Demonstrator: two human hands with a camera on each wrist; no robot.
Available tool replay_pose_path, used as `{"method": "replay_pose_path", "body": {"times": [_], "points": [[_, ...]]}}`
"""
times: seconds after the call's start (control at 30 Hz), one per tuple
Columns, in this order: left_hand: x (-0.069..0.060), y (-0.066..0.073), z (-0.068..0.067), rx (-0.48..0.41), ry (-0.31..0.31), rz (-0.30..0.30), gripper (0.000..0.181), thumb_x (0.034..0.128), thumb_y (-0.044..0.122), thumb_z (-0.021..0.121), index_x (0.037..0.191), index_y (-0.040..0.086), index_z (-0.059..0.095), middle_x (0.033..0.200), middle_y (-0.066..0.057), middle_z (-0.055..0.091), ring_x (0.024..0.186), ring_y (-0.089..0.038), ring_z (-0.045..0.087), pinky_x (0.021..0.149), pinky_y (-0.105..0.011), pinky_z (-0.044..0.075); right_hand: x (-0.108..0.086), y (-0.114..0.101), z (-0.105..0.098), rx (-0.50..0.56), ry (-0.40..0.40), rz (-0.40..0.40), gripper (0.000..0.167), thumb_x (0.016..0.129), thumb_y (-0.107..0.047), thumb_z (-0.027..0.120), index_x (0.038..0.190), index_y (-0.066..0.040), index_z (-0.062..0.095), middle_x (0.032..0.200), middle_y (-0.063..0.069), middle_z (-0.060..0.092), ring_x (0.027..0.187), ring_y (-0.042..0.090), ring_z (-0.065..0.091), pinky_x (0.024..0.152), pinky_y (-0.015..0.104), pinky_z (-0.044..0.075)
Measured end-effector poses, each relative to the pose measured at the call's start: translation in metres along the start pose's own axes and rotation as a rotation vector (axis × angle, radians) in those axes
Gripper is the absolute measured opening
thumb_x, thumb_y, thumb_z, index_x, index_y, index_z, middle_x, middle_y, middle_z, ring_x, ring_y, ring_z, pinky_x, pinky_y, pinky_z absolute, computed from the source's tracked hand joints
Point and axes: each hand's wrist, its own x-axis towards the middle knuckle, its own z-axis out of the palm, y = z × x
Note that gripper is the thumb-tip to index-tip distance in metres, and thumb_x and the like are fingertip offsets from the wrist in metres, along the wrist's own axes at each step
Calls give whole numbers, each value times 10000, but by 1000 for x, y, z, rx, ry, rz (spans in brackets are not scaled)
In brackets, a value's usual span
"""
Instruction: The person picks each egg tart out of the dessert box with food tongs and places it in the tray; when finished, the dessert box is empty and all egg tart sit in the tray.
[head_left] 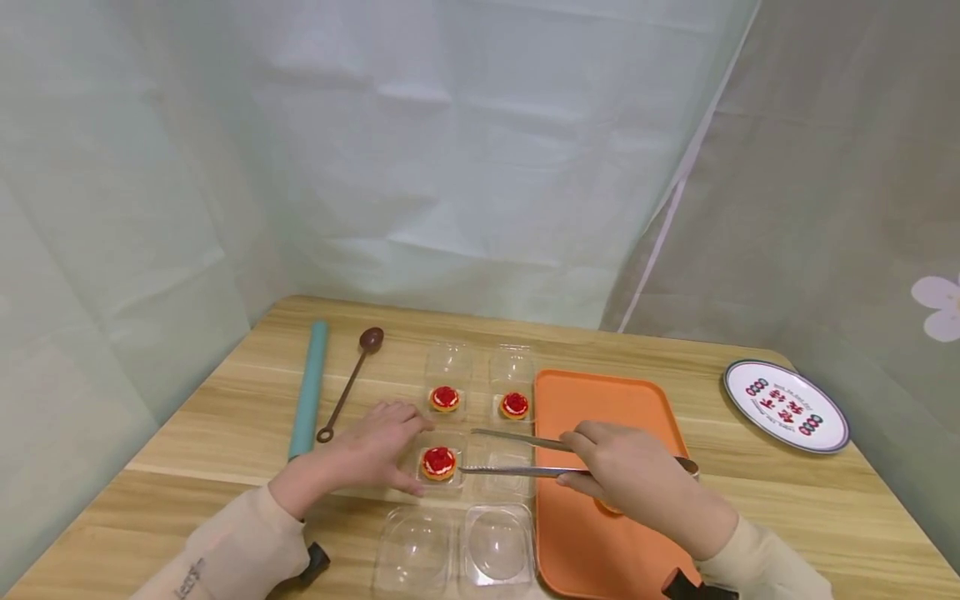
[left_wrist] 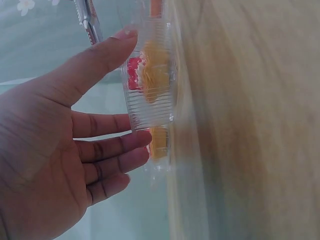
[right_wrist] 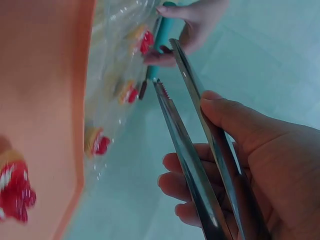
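Head view: right hand [head_left: 637, 471] grips metal tongs [head_left: 525, 472] over the orange tray [head_left: 600, 392]; tong arms stand apart, tips pointing left. Lower tip lies just beside the front berry-topped tart [head_left: 438, 463]; contact cannot be told. That tart sits in a clear plastic container [head_left: 427, 483] on the wood-grain counter [head_left: 217, 433]. Left hand [head_left: 375, 450] at the container's left side, fingers extended, thumb spread wide from them. Two rear tarts [head_left: 515, 406] in open clear containers behind. Two nearer containers [head_left: 497, 546] beside the tray. Another tart [head_left: 609, 507] on the tray, mostly hidden under the right hand. Left: teal rod [head_left: 307, 392], brown long-handled spoon [head_left: 349, 387]. Far right: printed oval plate [head_left: 786, 407].

Left wrist view: thumb and fingers wide apart at the ribbed container wall; tart visible through the plastic. Whether the thumb touches is unclear.

Right wrist view: thumb on one tong arm, fingers curled around the other. Tray tart in view, red topping and pale cream.
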Motion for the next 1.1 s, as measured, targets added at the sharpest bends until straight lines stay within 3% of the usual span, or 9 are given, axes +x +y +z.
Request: {"method": "replay_pose_path", "body": {"times": [0.27, 0.6, 0.8, 1.1], "points": [[0, -1, 2, -5, 9, 5, 792, 641, 469, 837, 1249, 33, 577, 1199, -84, 585, 1145, -272, 519, 1094, -518, 367, 21, -13, 20, -18, -21, -19, 329, 806, -402, 736, 961, -117, 680, 756, -72, 566, 618, 56, 525, 478, 171, 444], [1, -3, 5, 1, 16, 8, 779, 641, 478, 835, 1237, 42, 586, 1174, -66, 589, 1115, -245, 523, 1059, -483, 405, 35, -21, 25, 12, -106, -2, 316, 800, -406, 735, 755, -139, 573, 669, -76, 458, 566, 48, 415, 452, 173, 373], [1, -2, 5, 7, 22, 15, 784, 635, 484, 834, 1235, 44, 587, 1162, -57, 597, 1088, -225, 531, 993, -435, 445, 38, -24, 26, -29, -105, -8, 308, 796, -413, 731, 745, -151, 579, 669, -76, 473, 561, 52, 443, 430, 180, 373], [2, -1, 5, -5, 19, 3, 785, 628, 476, 841, 1229, 38, 589, 1172, -71, 597, 1104, -244, 531, 1026, -460, 430, 39, -23, 27, -55, -94, -33, 300, 794, -396, 740, 752, -146, 580, 682, -71, 493, 579, 51, 466, 456, 175, 401]]}}
